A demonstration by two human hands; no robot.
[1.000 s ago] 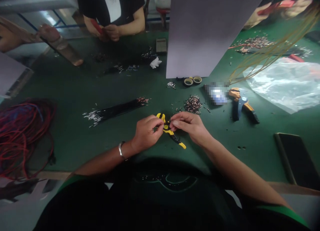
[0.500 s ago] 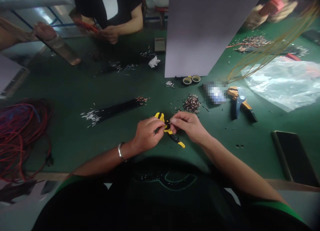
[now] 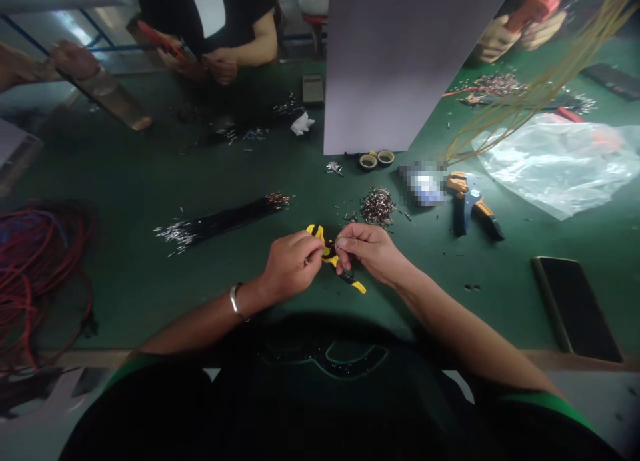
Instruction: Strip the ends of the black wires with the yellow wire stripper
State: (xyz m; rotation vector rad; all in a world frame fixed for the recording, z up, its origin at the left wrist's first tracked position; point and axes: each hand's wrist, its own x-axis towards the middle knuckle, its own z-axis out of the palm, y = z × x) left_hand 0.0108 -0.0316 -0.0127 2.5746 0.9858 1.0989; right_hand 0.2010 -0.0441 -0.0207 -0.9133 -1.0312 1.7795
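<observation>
My left hand [image 3: 291, 268], with a metal bangle [image 3: 234, 299] on its wrist, closes around the head of yellow-handled wire pliers [image 3: 350, 281] lying on the green mat. My right hand [image 3: 367, 251] comes in from the other side, its fingertips pinched together at the pliers' jaws on what looks like a thin dark wire [image 3: 333, 248]. My fingers hide most of the jaws. A loose pile of small metal terminals [image 3: 377, 206] lies just above my right hand.
A bundle of black wires with bare ends [image 3: 220, 224] lies left of my hands, and a red wire coil [image 3: 35, 268] lies further left. Blue-orange pliers [image 3: 470, 204], a phone [image 3: 575, 308], tape rolls [image 3: 375, 159], a plastic bag [image 3: 555, 161] and a grey board [image 3: 410, 61] stand right and ahead. A co-worker [image 3: 220, 28] sits opposite.
The whole view has drifted slightly left as my head turned. Both hands stay at the pliers' head, and my right hand's fingers have closed in a little.
</observation>
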